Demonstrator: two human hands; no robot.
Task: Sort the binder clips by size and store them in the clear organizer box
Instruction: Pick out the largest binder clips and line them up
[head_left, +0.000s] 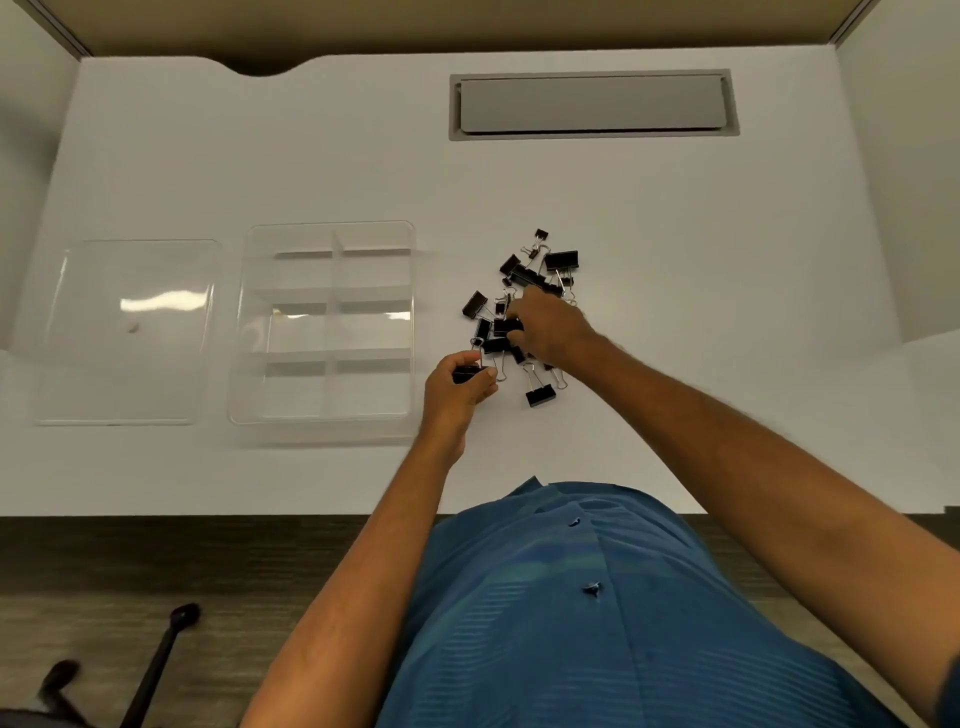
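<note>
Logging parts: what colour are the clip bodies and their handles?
Black bodies, silver wire handles on the metal binder clips; head view shows it best.

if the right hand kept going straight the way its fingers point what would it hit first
Probably the binder clips under the fingertips of the right hand, then the clear organizer box further left; depth is hard to judge.

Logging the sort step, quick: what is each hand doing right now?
Left hand: grips a black metal binder clip.
Right hand: fingers down in the pile of black binder clips; whether it holds one cannot be told.
</note>
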